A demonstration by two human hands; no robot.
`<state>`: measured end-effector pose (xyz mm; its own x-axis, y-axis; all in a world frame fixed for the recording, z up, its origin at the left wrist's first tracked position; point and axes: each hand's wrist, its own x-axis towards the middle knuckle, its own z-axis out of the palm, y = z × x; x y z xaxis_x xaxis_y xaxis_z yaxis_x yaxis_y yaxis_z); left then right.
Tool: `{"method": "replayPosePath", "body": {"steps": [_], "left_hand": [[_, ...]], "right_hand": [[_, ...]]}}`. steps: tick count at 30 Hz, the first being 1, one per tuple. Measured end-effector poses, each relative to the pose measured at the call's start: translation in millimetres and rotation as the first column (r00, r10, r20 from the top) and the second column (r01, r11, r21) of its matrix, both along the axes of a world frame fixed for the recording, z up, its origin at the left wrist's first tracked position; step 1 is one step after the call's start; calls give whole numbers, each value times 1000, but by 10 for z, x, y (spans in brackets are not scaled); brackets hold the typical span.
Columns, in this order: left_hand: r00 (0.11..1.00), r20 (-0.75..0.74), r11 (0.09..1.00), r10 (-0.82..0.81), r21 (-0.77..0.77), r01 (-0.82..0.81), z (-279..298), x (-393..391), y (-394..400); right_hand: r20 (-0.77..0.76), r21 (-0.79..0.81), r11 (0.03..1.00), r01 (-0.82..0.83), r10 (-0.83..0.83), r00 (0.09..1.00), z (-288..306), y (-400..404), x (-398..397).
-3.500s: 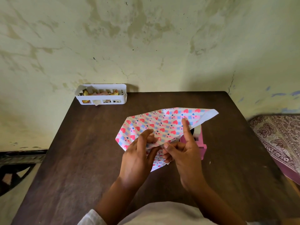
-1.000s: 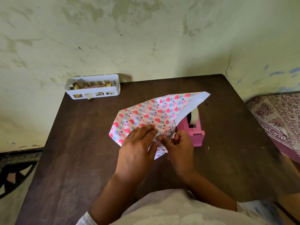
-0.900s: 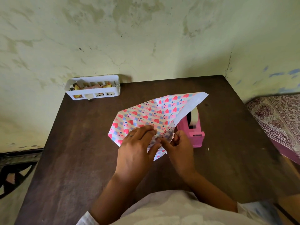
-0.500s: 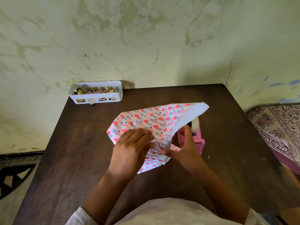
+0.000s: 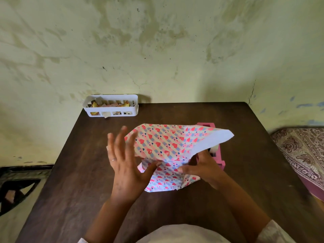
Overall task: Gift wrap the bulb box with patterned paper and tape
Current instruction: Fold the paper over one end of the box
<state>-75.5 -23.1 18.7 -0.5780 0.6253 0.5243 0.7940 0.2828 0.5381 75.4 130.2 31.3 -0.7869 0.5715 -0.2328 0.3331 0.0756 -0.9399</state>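
A dark wooden table (image 5: pixel 245 137) is set against a stained, cracked wall (image 5: pixel 157 50). A white slotted basket (image 5: pixel 112 106) holding paper scraps is placed at the table's far left edge. A patterned cloth (image 5: pixel 305 151) is seen at the right.

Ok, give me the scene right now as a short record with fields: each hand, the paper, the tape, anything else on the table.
left hand: raised, fingers spread and straight, thumb touching the wrapping paper
right hand: on the paper's right side, fingers hidden under the lifted flap; grip cannot be told
wrapping paper: heart-patterned, partly folded, a white-backed flap raised at right
box: not visible, presumably under the paper
tape dispenser: pink, behind the paper at right, mostly hidden
basket: white, at the far left edge, holding scraps
table: dark wood
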Motion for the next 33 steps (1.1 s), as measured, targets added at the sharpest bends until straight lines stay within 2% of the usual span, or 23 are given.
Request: {"method": "replayPosePath", "body": {"steps": [2,4,7,9,14,18,20,23,26,29,31,33], "left_hand": [[962,272,997,8,75,-29,18,10,-25],[860,510,995,-34,98,-19,60,46,-38],[753,648,992,-114,108,57,75,86,-44],[714,686,989,-140,132,67,65,72,-33],[606,780,977,-155,212,-23,97,10,-34],[489,840,941,-236,323,-99,202,-101,-35],[498,838,944,-224,314,-103,248,-140,-14],[538,817,951,-206,296,-86,306,-154,39],[569,792,955,-222,296,-39,350,-115,118],[579,759,937,-297,349,24,368,-62,196],[521,770,913,-367,405,46,380,-18,236],[417,806,895,-420,444,45,403,9,252]], "right_hand": [[-20,-54,998,-27,26,999,22,62,-16],[-32,-96,994,-48,45,998,32,132,-34],[-29,-147,981,-127,124,992,87,184,-66],[-14,-120,978,-169,169,986,113,200,-86],[57,-1,984,-179,178,982,130,207,-29],[17,111,965,-238,238,971,117,173,139],[8,98,971,-216,216,976,139,161,197],[-111,-15,990,-137,135,985,207,178,200],[-78,70,995,-75,81,994,268,111,88],[-15,208,975,-80,85,996,298,1,-36],[9,261,961,-96,97,995,337,-85,-109],[30,299,950,-92,88,996,340,-135,-160]]}}
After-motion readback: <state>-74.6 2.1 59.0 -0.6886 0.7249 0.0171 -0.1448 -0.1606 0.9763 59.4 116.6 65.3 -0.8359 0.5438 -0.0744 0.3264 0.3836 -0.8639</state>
